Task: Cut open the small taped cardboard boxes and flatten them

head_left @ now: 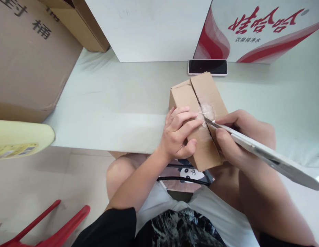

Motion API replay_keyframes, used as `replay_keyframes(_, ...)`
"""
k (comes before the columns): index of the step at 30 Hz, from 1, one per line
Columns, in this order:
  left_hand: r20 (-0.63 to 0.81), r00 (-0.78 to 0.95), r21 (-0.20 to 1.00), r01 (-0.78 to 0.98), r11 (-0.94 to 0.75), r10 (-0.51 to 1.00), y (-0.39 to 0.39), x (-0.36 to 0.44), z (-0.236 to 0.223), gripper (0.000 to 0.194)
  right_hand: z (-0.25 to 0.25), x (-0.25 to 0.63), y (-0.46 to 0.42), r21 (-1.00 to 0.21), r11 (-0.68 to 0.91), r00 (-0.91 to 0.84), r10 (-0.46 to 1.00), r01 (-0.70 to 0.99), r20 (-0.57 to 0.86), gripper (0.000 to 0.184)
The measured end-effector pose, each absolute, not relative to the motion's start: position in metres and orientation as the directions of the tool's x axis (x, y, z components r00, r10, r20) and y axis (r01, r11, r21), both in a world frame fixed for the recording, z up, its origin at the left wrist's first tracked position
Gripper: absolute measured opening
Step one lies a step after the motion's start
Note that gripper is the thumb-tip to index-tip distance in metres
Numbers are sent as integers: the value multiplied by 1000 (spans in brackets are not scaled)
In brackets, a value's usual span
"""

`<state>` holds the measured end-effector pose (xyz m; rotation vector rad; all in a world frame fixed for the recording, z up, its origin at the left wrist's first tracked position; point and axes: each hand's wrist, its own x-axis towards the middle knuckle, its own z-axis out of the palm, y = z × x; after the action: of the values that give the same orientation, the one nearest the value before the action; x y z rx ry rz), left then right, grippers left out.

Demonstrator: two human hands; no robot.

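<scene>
A small brown cardboard box [186, 101] rests at the front edge of the table, overhanging my lap. Along its top runs a seam between two flaps, with clear tape [207, 110] stuck across it. My left hand [178, 133] grips the box from the left, its fingers bent over the top and its thumb at the near side. In my right hand [241, 135] is a white utility knife [262, 151], held between thumb and fingers. Its blade [209, 121] touches the seam beside the tape, and the tip may be inside the gap.
Behind the box lies a phone [207, 67] on the pale green tabletop [118, 103]. White and red cartons [159, 31] stand at the back. A big cardboard box [27, 65] and a yellow container [20, 139] are on the left; a red stool [61, 226] is below.
</scene>
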<state>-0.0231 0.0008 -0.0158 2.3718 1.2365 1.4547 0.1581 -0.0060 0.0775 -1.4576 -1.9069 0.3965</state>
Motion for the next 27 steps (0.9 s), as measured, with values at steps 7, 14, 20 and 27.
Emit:
replay_keyframes(7, 724, 203, 474, 548, -689, 659, 1, -23, -15, 51, 83, 153, -9, -677, 240, -63, 959, 696, 275, 4)
replay_keyframes(14, 744, 183, 484, 516, -707, 642, 1, -22, -13, 46, 85, 155, -11, -728, 214, -74, 973, 651, 220, 3)
replay_keyframes(20, 739, 187, 475, 536, -698, 647, 0, -22, -13, 47, 87, 155, -14, -750, 195, -65, 978, 632, 200, 6)
replay_keyframes(27, 741, 187, 487, 510, -709, 644, 0, -22, -13, 46, 78, 163, -9, -709, 350, -168, 934, 612, 315, 6)
